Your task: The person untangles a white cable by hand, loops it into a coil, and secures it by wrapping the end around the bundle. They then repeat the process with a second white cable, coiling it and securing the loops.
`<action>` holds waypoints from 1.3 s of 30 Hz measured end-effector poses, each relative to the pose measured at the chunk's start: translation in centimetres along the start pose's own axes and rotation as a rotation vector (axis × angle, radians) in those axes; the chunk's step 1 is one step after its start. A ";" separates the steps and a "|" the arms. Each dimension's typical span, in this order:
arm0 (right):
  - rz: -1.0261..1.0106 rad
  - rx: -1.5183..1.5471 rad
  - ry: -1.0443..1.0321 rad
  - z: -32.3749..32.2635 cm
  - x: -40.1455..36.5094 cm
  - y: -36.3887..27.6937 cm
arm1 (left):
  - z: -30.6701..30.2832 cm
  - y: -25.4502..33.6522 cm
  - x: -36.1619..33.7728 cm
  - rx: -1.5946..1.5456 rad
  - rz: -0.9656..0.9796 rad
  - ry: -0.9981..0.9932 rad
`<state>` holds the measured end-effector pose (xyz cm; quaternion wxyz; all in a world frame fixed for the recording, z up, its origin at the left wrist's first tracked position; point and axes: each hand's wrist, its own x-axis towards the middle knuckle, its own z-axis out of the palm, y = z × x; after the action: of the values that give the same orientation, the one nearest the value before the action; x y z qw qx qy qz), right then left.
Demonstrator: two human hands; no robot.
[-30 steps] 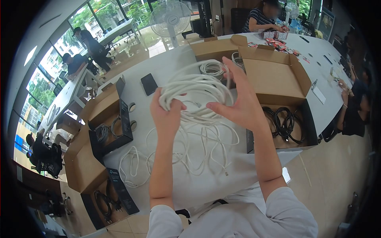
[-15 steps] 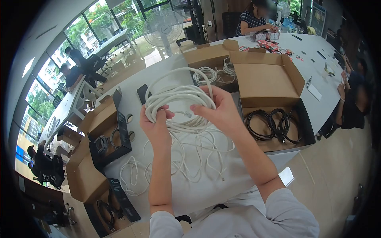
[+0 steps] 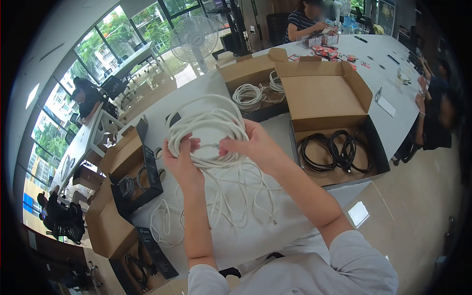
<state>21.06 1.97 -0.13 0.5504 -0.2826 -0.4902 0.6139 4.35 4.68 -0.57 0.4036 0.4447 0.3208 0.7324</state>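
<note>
A thick coil of white cable [image 3: 209,120] is held up over the table between my two hands. My left hand [image 3: 183,160] grips the coil's left side, thumb inside the loop. On the right side, my right hand [image 3: 250,145] closes round the bundle, its thumb and fingertips reaching into the ring near a cable end. One loose loop stands above the rest of the coil. Beneath it, loose white cable [image 3: 231,206] lies in tangled loops on the white table [image 3: 221,241], with a small connector near the right.
An open box with black cables [image 3: 337,152] stands at right, a box with white coils [image 3: 253,96] behind. Two boxes at left hold a grey cable [image 3: 127,187] and black cables [image 3: 137,268]. Other people sit around; a person [image 3: 305,24] handles small items at the far table.
Both hands and the coil have shifted slightly left and down in view. My right fingertips have moved inward near the cable end. The whole view has shifted a little.
</note>
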 end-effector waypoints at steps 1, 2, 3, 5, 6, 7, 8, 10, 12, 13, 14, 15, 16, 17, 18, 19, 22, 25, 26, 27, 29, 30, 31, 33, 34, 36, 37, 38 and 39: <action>-0.027 0.040 0.047 -0.1 0.0 0.2 | 0.3 0.2 0.0 0.016 -0.020 -0.030; -0.054 0.078 0.093 0.0 0.0 0.2 | 0.5 0.3 0.0 0.031 -0.039 -0.059; -0.081 0.116 0.138 0.0 0.1 0.3 | 0.2 0.2 0.1 0.155 0.047 -0.106; -0.141 0.065 0.172 -0.2 0.0 -0.4 | -0.5 -0.1 0.5 0.401 0.219 -0.196; -0.170 0.040 0.188 -0.5 -0.1 -0.8 | -0.8 0.2 0.6 0.502 0.273 -0.221; -0.184 0.017 0.206 -0.9 -0.1 -1.1 | -1.1 0.6 0.7 0.604 0.327 -0.248; -0.198 -0.004 0.226 -1.4 -0.2 -1.5 | -1.2 1.2 0.7 0.706 0.381 -0.275; -0.232 -0.008 0.254 -2.2 -0.2 -1.8 | -1.0 2.7 0.3 0.788 0.287 -0.323; -0.242 0.051 0.265 -3.1 -0.2 -2.0 | -1.0 3.3 0.1 0.824 0.176 -0.388; -0.247 0.080 0.268 -3.4 -0.2 -2.1 | -0.9 3.4 0.1 0.820 0.114 -0.426; -0.228 0.084 0.270 -3.4 -0.4 -2.4 | -0.9 3.5 0.1 0.814 0.051 -0.462; -0.230 0.044 0.274 -3.3 -0.4 -2.6 | -0.7 3.3 -0.1 0.808 0.185 -0.422; -0.231 0.004 0.278 -3.2 -0.4 -2.6 | -0.3 3.0 -0.4 0.801 0.318 -0.381; -0.233 -0.036 0.283 -3.2 -0.5 -2.6 | 0.1 2.8 -0.7 0.792 0.451 -0.339; -0.310 -0.214 0.240 -3.3 -0.5 -2.4 | 0.3 3.0 -0.9 0.789 0.549 -0.333; -0.386 -0.392 0.197 -3.5 -0.4 -2.1 | 0.6 3.6 -1.2 0.784 0.646 -0.330; -0.455 -0.747 0.024 -2.7 -1.2 -2.7 | 1.6 4.2 -2.1 0.790 0.716 -0.473; -0.410 -0.874 -0.008 -1.2 -1.9 -3.2 | 1.7 2.5 -2.0 0.870 0.698 -0.544; -0.433 -0.910 0.039 -0.9 -1.9 -3.2 | 1.0 1.5 -1.7 0.910 0.614 -0.529; -0.458 -0.950 0.089 -0.8 -2.0 -3.2 | 0.7 0.7 -1.4 0.945 0.534 -0.513; -0.464 -0.949 0.095 -0.7 -1.9 -3.0 | 1.1 0.0 -1.4 0.976 0.701 -0.380; -0.466 -0.947 0.100 -0.7 -1.9 -2.9 | 1.1 0.1 -1.7 1.026 0.741 -0.346; -0.492 -0.957 0.099 -0.6 -2.0 -3.0 | 1.0 0.1 -1.8 1.079 0.779 -0.312; -0.546 -0.974 0.092 -0.2 -2.2 -3.3 | 1.0 0.5 -1.3 0.992 0.841 -0.307; -0.537 -0.987 0.092 -0.2 -2.2 -3.4 | 1.0 0.7 -1.0 0.949 0.870 -0.304; -0.514 -1.011 0.092 -0.4 -2.4 -3.5 | 0.6 0.7 -0.3 0.910 0.836 -0.375; -0.522 -1.019 0.100 -0.5 -2.4 -3.5 | 0.6 0.7 -0.1 0.887 0.821 -0.412; -0.531 -1.027 0.107 -0.5 -2.3 -3.4 | 0.8 0.8 -0.3 0.891 0.759 -0.392; -0.540 -1.036 0.115 -0.6 -2.3 -3.4 | 1.1 1.1 -0.7 0.895 0.697 -0.373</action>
<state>23.51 -0.38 2.35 0.5032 -0.4125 -0.7505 0.1159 5.25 3.67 0.51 -0.0375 0.7716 0.3574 0.5249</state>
